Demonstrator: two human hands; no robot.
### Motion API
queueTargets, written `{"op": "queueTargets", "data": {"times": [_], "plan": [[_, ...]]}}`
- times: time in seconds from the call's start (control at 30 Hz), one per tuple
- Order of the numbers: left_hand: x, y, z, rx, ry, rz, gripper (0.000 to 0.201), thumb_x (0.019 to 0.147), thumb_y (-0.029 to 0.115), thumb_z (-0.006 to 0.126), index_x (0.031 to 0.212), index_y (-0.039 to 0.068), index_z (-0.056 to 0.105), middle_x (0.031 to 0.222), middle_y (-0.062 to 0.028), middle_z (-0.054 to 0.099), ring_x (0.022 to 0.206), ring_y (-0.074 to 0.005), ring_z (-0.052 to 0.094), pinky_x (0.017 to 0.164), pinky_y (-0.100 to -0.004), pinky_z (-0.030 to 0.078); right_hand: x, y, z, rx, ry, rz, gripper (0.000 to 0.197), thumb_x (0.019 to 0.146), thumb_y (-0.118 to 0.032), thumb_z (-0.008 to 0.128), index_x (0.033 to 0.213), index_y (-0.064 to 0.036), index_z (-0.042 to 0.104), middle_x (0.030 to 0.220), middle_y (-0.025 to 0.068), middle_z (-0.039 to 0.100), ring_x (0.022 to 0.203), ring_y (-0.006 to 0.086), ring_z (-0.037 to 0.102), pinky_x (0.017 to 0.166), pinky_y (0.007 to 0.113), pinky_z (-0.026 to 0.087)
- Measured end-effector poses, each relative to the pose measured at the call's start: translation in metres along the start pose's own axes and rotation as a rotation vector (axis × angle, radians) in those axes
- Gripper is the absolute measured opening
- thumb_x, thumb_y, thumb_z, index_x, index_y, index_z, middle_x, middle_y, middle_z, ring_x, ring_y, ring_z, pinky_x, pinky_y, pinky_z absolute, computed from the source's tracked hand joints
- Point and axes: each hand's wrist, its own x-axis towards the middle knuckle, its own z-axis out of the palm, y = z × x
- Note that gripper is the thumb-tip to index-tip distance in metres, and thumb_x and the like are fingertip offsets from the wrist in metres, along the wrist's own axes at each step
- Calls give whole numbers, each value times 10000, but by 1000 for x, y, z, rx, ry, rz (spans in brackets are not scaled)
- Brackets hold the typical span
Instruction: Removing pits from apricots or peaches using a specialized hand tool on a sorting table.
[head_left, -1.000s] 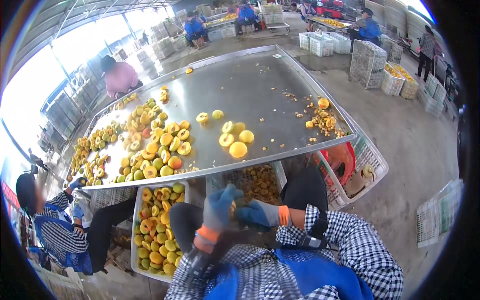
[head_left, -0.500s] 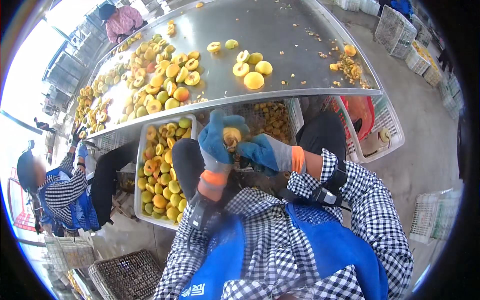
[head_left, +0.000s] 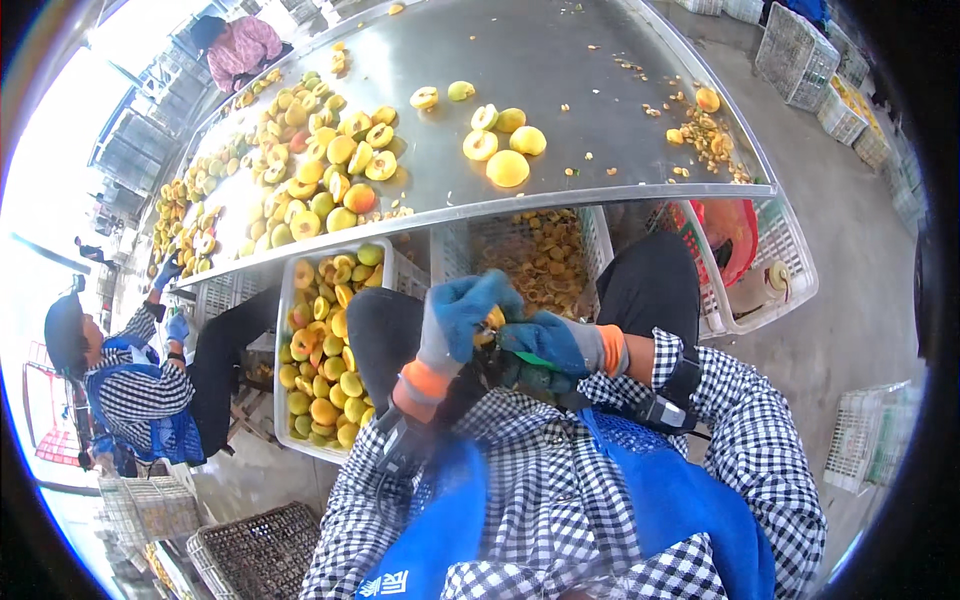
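Observation:
My gloved left hand (head_left: 465, 318) is closed round a yellow peach (head_left: 495, 318), mostly hidden by the fingers, above my lap. Close against it, my gloved right hand (head_left: 548, 345) grips a tool with a green handle (head_left: 532, 359); its working end cannot be made out. Beyond my hands, under the table edge, stands a crate (head_left: 603, 240) of brown-yellow scraps. By my left knee, a white crate (head_left: 283, 375) is filled with peach halves. A few peach pieces (head_left: 508, 169) lie apart on the metal table (head_left: 440, 165), and a large heap (head_left: 320, 170) covers its left side.
Pits and scraps (head_left: 712, 140) lie at the table's right corner. A white crate (head_left: 790, 300) holding a red basket (head_left: 735, 235) stands at the right. A co-worker (head_left: 130, 390) sits at the left, another person (head_left: 240, 50) at the far side. A dark crate (head_left: 260, 550) is at lower left.
Both hands have come lower, toward my body, and slightly right. The peach, whose pit side showed before, is now mostly covered by my fingers. The green handle has come into sight.

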Motion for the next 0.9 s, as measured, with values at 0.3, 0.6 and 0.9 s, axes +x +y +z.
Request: {"op": "queueTargets", "data": {"times": [0.3, 0.6, 0.9], "plan": [[30, -8, 7, -303, 181, -221, 385, 928, 332, 674, 843, -42, 716, 762, -80, 707, 663, -136, 648, 620, -269, 515, -7, -5, 22, 496, -20, -74, 477, 1018, -498, 493, 1122, -57, 641, 840, 44, 683, 567, 98, 557, 470, 230, 430], [33, -22, -6, -173, -140, -265, 396, 916, 338, 644, 763, -12, 746, 733, -88, 708, 644, -126, 633, 612, -288, 512, 2, 12, 0, 641, -248, 145, 505, 1031, -456, 478, 1273, -21, 561, 940, 85, 688, 749, 151, 645, 639, 255, 528], [38, -21, -16, -595, 63, -120, 416, 992, 372, 580, 908, -6, 732, 871, -110, 721, 767, -165, 671, 717, -273, 524, 16, -11, 24, 908, -373, 141, 644, 1010, -574, 427, 1003, 22, 670, 576, 11, 525, 393, 136, 432, 354, 279, 342]]}}
